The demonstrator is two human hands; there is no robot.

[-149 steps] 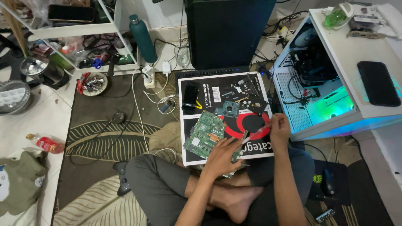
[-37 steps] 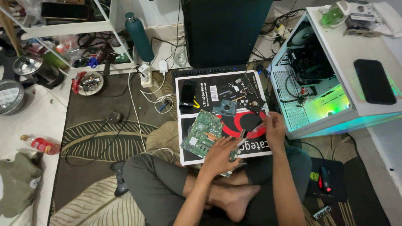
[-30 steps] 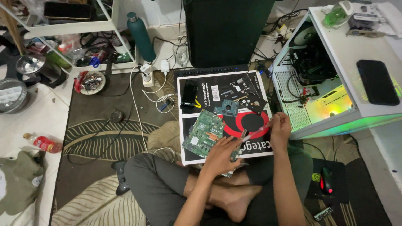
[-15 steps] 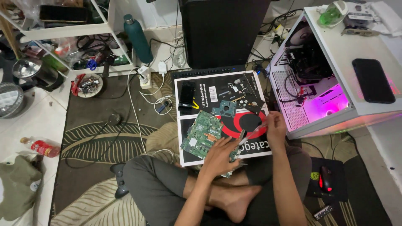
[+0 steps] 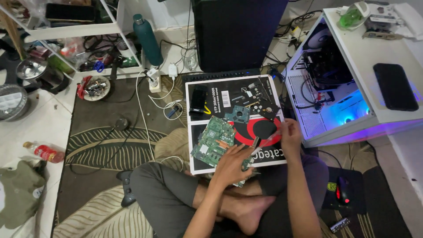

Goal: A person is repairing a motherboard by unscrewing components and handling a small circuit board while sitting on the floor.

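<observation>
While the left hand (image 5: 230, 164) presses flat on the green circuit board (image 5: 216, 142), the right hand's (image 5: 291, 135) grip pinches a thin translucent tool (image 5: 265, 143).

Patterned rug (image 5: 101, 145) under black box (image 5: 233, 99)

- Two bare hands: left hand (image 5: 230, 164) and right hand (image 5: 291, 134), at six o'clock.
- One green rectangular circuit board (image 5: 215, 141), at the centre.
- One flat black cardboard box with a red ring (image 5: 233, 121) beneath it.
- One tall teal metal bottle (image 5: 147, 40), at eleven o'clock.
- One open white computer case lit blue inside (image 5: 352, 88), at three o'clock.
- One black slab phone (image 5: 395, 86) on top of the case.
- One small red plastic bottle (image 5: 44, 153), at nine o'clock.
- One black computer mouse with a red glow (image 5: 343, 191), at five o'clock.
</observation>
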